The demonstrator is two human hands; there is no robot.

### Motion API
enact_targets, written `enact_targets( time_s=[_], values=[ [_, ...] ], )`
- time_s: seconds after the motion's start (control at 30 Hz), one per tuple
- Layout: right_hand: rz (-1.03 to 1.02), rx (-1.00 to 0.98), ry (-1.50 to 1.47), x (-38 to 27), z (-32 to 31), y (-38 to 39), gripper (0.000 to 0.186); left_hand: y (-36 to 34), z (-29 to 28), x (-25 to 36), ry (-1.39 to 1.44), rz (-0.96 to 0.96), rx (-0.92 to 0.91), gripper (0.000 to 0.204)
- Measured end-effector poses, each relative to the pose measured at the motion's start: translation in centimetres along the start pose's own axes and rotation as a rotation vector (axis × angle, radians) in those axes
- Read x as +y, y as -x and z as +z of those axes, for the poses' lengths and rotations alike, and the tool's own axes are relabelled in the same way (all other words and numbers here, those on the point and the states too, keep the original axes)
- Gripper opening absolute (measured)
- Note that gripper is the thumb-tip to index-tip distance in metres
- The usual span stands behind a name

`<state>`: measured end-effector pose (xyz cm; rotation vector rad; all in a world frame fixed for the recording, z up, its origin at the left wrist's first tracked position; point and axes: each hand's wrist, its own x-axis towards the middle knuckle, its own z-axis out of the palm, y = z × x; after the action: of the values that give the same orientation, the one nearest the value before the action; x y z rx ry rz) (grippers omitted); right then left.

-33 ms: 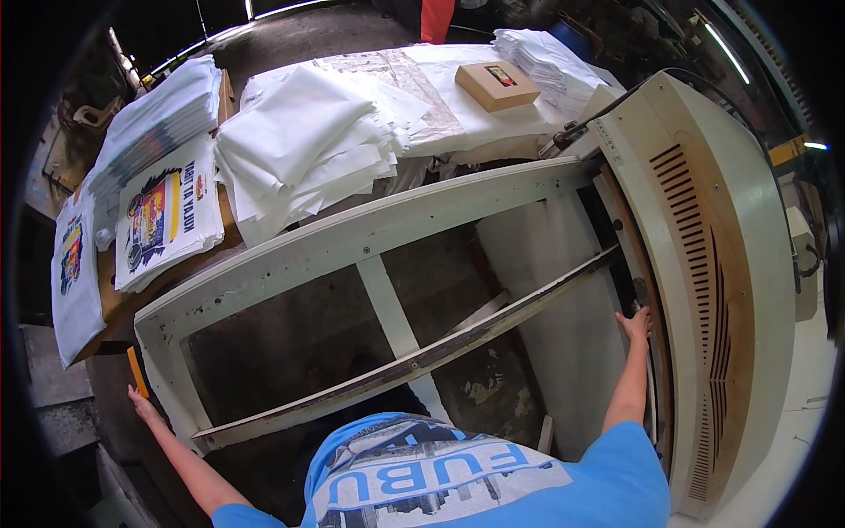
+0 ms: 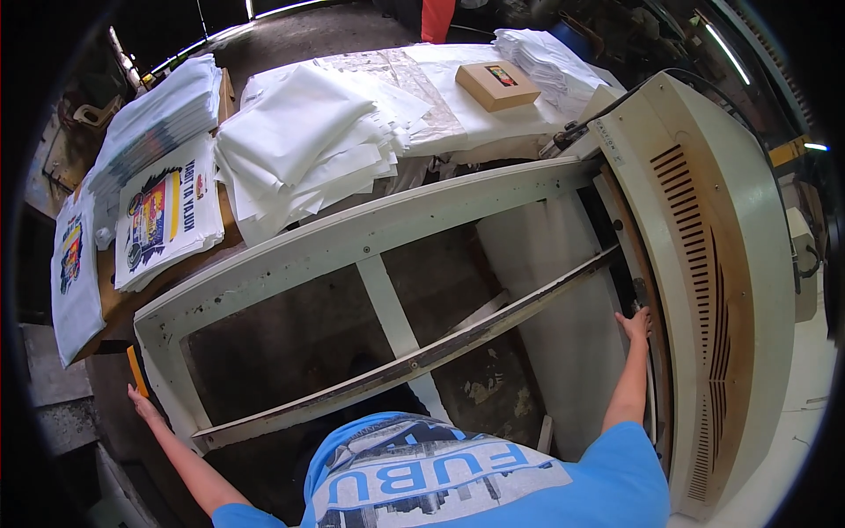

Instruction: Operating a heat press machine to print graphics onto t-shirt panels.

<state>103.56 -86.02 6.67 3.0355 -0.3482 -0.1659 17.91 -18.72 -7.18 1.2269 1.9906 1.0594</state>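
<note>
Dull grey flooring [image 2: 326,31] runs behind the workstation, as viewed from my remote post. Left hand [image 2: 143,406]: I find it at the lower end of an orange bar [image 2: 136,370], just outside the left end of a pale metal frame [image 2: 414,220]; whether its fingers wrap the bar, I cannot tell. Right hand [image 2: 635,326]: thumb spread away from the fingers, which meet the inner edge of a large cream housing [image 2: 739,229] with slotted vents; I cannot confirm a grip (the fingertips are too small to judge). The housing stands at the frame's right end. Between the hands, a narrow crossbar [image 2: 502,314] runs lengthwise, its surface worn. Beyond the frame, I note a table [image 2: 440,62] bearing loose white sheets [image 2: 299,123] and, farther right, a brown box [image 2: 475,86] near folded white cloth [image 2: 546,62]. To the left lies a stack of printed white pieces [image 2: 189,224].
</note>
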Motion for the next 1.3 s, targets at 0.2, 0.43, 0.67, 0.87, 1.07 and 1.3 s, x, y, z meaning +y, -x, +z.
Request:
enact_targets(
  time_s=[0.2,0.43,0.67,0.87,1.07,1.3],
  values=[
    [0.043,0.043,-0.016,1.6,-1.4,0.8,0.088,1.7,2.4,1.9,-0.187,-0.160,0.062,0.065],
    [-0.001,0.040,-0.012,0.6,-0.3,0.3,0.089,1.1,0.6,1.4,-0.234,0.007,0.164,0.060],
    [0.005,0.034,0.013,0.3,-0.2,0.3,0.090,2.1,0.4,1.8,-0.057,0.037,0.159,0.054],
    [0.042,0.059,0.010,0.9,-0.9,0.3,0.093,0.6,3.0,1.5,-0.076,0.047,0.124,0.051],
    [0.028,-0.032,-0.045,-0.4,-0.3,0.0,0.105,-1.6,4.9,2.1,-0.217,0.400,0.069,0.043],
    [0.116,-0.117,-0.038,1.5,-1.2,0.4,0.106,-1.9,10.7,10.4,0.135,0.647,-0.034,0.048]
  ],
)
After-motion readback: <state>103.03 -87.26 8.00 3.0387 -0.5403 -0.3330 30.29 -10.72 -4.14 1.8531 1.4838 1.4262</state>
